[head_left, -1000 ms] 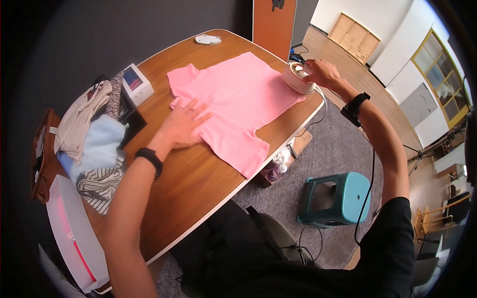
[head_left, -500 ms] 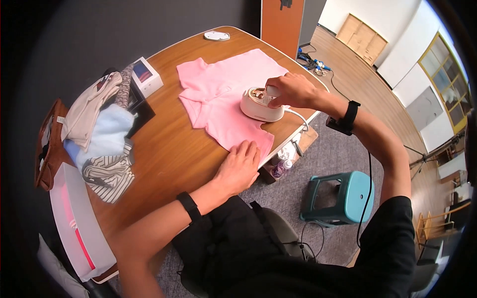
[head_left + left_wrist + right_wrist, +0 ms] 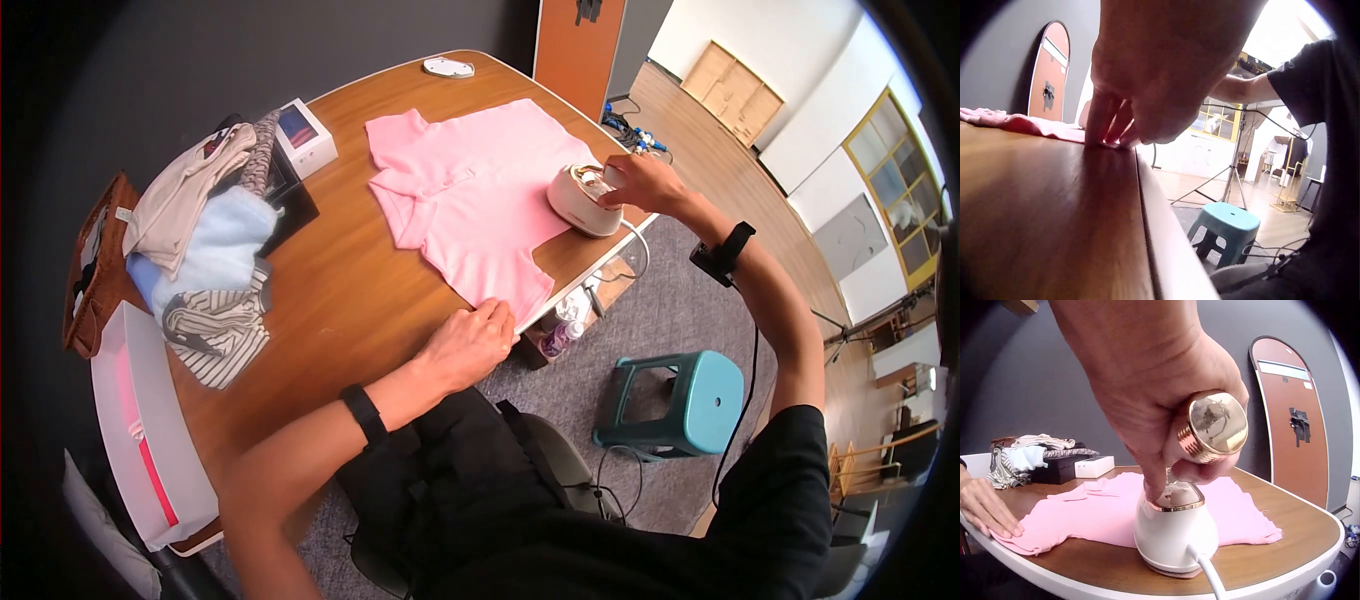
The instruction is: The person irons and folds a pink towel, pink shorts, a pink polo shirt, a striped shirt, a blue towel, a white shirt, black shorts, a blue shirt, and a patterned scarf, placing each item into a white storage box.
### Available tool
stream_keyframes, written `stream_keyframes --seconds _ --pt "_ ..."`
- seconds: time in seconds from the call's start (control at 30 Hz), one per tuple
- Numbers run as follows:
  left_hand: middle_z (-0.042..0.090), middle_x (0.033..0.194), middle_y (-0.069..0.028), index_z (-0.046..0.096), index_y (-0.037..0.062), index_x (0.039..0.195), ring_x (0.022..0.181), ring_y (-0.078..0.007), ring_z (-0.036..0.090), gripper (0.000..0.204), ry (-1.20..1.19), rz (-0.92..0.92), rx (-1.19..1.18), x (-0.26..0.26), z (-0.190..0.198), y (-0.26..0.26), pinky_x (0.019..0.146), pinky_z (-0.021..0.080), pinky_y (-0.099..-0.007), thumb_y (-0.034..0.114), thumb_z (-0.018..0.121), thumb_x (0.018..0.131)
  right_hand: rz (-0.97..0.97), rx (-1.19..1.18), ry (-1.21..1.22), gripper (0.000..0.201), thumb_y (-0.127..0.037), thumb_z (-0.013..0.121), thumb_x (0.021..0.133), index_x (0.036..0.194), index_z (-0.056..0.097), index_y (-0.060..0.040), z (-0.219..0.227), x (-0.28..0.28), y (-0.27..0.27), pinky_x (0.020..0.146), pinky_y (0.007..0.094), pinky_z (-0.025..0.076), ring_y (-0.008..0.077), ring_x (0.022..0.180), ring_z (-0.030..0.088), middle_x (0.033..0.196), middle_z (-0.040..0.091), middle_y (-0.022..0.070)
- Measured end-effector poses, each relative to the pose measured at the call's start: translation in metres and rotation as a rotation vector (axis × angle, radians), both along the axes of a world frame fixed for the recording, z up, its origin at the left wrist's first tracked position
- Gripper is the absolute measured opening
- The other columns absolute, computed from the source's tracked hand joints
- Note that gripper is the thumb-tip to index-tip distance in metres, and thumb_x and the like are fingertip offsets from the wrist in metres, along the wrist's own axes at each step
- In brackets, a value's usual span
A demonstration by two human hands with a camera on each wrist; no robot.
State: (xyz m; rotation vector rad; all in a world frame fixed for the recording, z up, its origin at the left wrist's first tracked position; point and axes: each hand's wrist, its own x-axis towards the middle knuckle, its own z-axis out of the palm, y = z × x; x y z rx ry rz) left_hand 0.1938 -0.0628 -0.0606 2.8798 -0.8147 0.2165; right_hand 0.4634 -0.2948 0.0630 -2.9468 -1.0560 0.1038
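Observation:
A pink short-sleeved shirt (image 3: 480,185) lies spread on the wooden table. My right hand (image 3: 645,185) grips the handle of a small white iron (image 3: 583,205) with gold trim, which stands on the shirt's right part by the table edge. In the right wrist view, my fingers wrap round the handle of the iron (image 3: 1175,534), below its shiny gold end cap. At the near sleeve, my left hand (image 3: 465,345) rests with its fingertips on the hem. Its fingers (image 3: 991,509) look fairly straight and close together in the right wrist view.
Folded clothes (image 3: 200,240) and a white box (image 3: 308,140) sit on the table's left, beside a translucent bin (image 3: 150,430). A white stand (image 3: 448,67) lies at the far edge. The iron's cord (image 3: 643,255) hangs over the right edge, above the floor with a teal stool (image 3: 680,405).
My left hand has moved from the shirt's left side to the near sleeve. The iron came from the far right corner toward the near sleeve, then shifted back right and away.

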Motion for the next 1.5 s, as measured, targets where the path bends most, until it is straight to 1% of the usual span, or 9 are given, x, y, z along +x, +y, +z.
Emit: stream_keyframes --seconds 0.13,0.23,0.33,0.43,0.57,0.97,1.07,1.17,1.5 --pt "0.067 0.134 -0.0144 0.068 -0.0025 0.118 0.116 -0.0247 0.069 0.031 0.195 -0.013 -0.036 0.006 0.03 0.023 0.079 0.063 -0.0378 0.019 0.066 0.096 0.034 -0.06 -0.158 0.049 -0.036 0.082 0.08 0.118 0.071 -0.0083 0.009 -0.013 0.002 0.08 0.0469 0.056 0.0375 0.093 0.072 0.097 0.076 0.0166" --pt "0.058 0.147 -0.019 0.063 -0.0006 0.132 0.13 -0.0313 0.061 0.04 0.02 0.089 -0.244 0.031 0.006 0.067 0.095 0.059 -0.0417 0.022 0.063 0.099 0.081 0.021 -0.176 0.047 -0.037 0.08 0.083 0.118 0.071 -0.0087 0.019 -0.038 0.019 0.08 0.0478 0.056 0.0371 0.092 0.073 0.098 0.076 0.0176" --pt "0.046 0.157 -0.0221 0.056 0.002 0.145 0.145 -0.0364 0.046 0.05 -0.101 0.308 -0.203 0.048 0.0 0.088 0.117 0.042 -0.0453 0.03 0.057 0.104 0.238 0.111 -0.075 0.046 -0.039 0.079 0.085 0.121 0.069 -0.0122 0.023 -0.05 0.041 0.081 0.0473 0.056 0.0372 0.093 0.073 0.098 0.076 0.0169" --pt "0.039 0.163 -0.0196 0.051 0.0032 0.149 0.151 -0.0381 0.034 0.057 0.032 0.371 -0.2 0.058 -0.015 0.108 0.126 0.027 -0.0479 0.038 0.056 0.104 0.407 0.037 -0.029 0.044 -0.037 0.079 0.086 0.121 0.068 -0.0136 0.021 -0.054 0.066 0.079 0.0467 0.056 0.036 0.091 0.073 0.095 0.075 0.0163" --pt "0.026 0.17 -0.0163 0.039 0.0078 0.159 0.157 -0.0352 0.023 0.068 0.041 0.348 -0.057 0.054 -0.025 0.118 0.127 0.02 -0.0533 0.048 0.048 0.105 0.495 -0.072 0.003 0.041 -0.035 0.079 0.086 0.119 0.068 -0.0121 0.02 -0.073 0.089 0.076 0.0458 0.055 0.0349 0.085 0.073 0.09 0.075 0.0157" --pt "0.011 0.175 -0.0116 0.027 0.0099 0.164 0.161 -0.032 0.008 0.072 0.404 0.413 -0.031 0.08 0.006 0.12 0.13 0.01 -0.0529 0.043 0.048 0.104 0.479 -0.111 0.103 0.043 -0.044 0.073 0.092 0.113 0.068 -0.0066 -0.001 -0.088 0.101 0.075 0.0466 0.055 0.037 0.079 0.072 0.08 0.073 0.0175" --pt "0.014 0.174 -0.0145 0.029 0.0055 0.163 0.16 -0.0373 0.012 0.072 0.437 0.55 -0.205 0.082 0.017 0.099 0.126 0.014 -0.0632 0.049 0.041 0.106 0.536 -0.081 0.034 0.054 -0.057 0.075 0.089 0.105 0.071 -0.0052 -0.005 -0.093 0.1 0.067 0.0459 0.054 0.0371 0.069 0.07 0.072 0.071 0.0159" --pt "0.011 0.174 -0.0127 0.024 0.0021 0.163 0.16 -0.0366 0.008 0.079 0.291 0.66 0.12 0.083 -0.003 0.076 0.125 0.014 -0.0666 0.056 0.037 0.107 0.506 -0.12 0.041 0.057 -0.058 0.079 0.084 0.102 0.073 -0.004 -0.004 -0.098 0.099 0.066 0.0452 0.054 0.0366 0.068 0.07 0.071 0.07 0.0162" --pt "0.007 0.175 -0.0123 0.019 0.0024 0.165 0.161 -0.0345 0.004 0.086 0.257 0.595 0.072 0.078 -0.009 0.084 0.126 0.013 -0.0656 0.063 0.033 0.106 0.648 -0.138 0.072 0.045 -0.043 0.082 0.084 0.107 0.074 -0.0062 0.004 -0.12 0.075 0.069 0.0443 0.056 0.0378 0.073 0.071 0.075 0.072 0.0171"
